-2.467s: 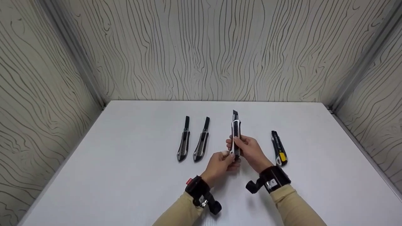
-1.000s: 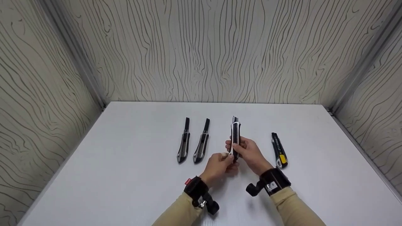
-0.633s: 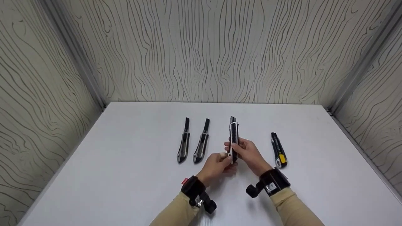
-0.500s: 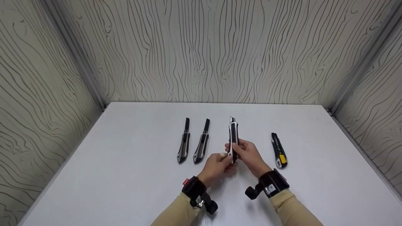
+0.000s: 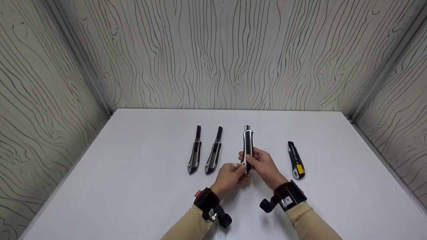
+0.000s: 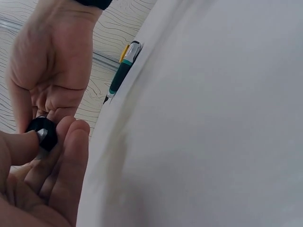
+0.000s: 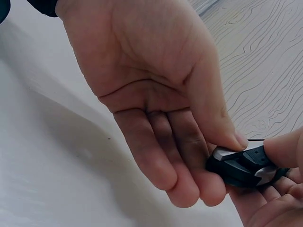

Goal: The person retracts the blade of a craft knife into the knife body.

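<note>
A silver-and-black utility knife [image 5: 248, 141] stands nose-up between both hands in the head view, its metal nose pointing away. My right hand [image 5: 264, 166] grips its lower body, thumb on the front face and fingers behind. At the butt end, my left hand [image 5: 229, 176] pinches it between thumb and fingers. Close up, the knife's black end [image 6: 43, 135] shows between left thumb and fingers in the left wrist view. The right wrist view shows the knife [image 7: 241, 166] held by thumbs and fingers of both hands. Little of the blade shows beyond the nose.
Two similar utility knives [image 5: 194, 151] [image 5: 213, 151] lie side by side on the white table [image 5: 133, 186], left of the hands. Right of them lies a black utility knife with a yellow slider [image 5: 296, 160]. Wood-grain panels [image 5: 213, 53] enclose the table's back and sides.
Since the earliest frame, the held knife's blade has drawn back into its nose, and the right thumb has slid down the body. The knife shifted slightly left. The other knives stayed put.
</note>
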